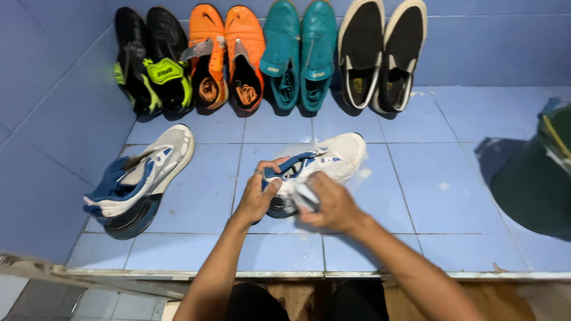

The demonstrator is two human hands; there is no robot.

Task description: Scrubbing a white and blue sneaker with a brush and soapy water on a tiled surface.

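Note:
A white and blue sneaker (333, 159) lies on the blue tiled floor (416, 196) in the middle of the view. My left hand (259, 196) grips its heel opening. My right hand (333, 205) presses a small white cloth or brush against the shoe's inner side; I cannot tell which. The matching sneaker (143, 175) lies on its side to the left, apart from both hands.
Several pairs of shoes lean against the back wall: black with neon green (151, 62), orange (226, 56), teal (300, 53), and black and white slip-ons (380, 53). A dark green bucket (535, 172) sits at the right edge. A tiled step edge (297, 274) runs below my arms.

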